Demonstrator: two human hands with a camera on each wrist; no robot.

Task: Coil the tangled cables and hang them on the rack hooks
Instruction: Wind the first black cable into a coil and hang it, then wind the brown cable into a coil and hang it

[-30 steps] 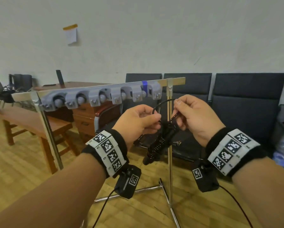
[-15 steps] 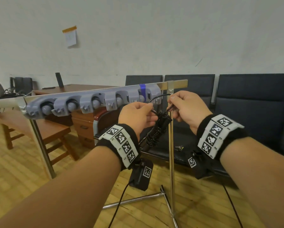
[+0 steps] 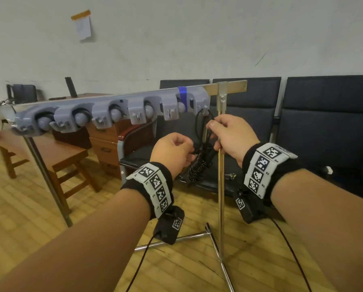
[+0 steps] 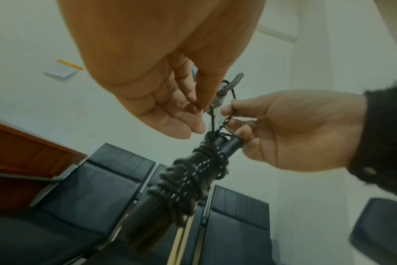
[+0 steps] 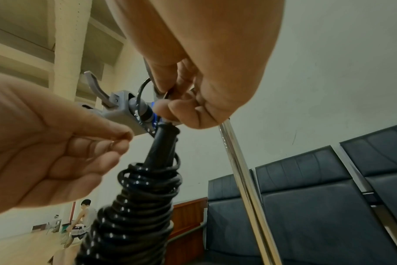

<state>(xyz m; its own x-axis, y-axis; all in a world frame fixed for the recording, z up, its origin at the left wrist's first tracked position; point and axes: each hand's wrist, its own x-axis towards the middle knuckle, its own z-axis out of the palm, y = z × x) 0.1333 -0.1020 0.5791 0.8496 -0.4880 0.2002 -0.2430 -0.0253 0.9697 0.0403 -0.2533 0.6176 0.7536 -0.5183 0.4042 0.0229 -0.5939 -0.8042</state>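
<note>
Your two hands meet just below the right end of the grey hook rack (image 3: 113, 110). Your right hand (image 3: 229, 135) pinches a thin black cable loop (image 3: 198, 121) between thumb and forefinger, holding it at the rack's last hook (image 3: 203, 108); the loop seems to sit over that hook, though the view is tight. Your left hand (image 3: 172, 152), fingers curled with thumb and fingertips pinched on the cord, steadies the wound black cable bundle (image 3: 199, 165) hanging beneath, beside the rack's chrome upright pole (image 3: 220, 186).
</note>
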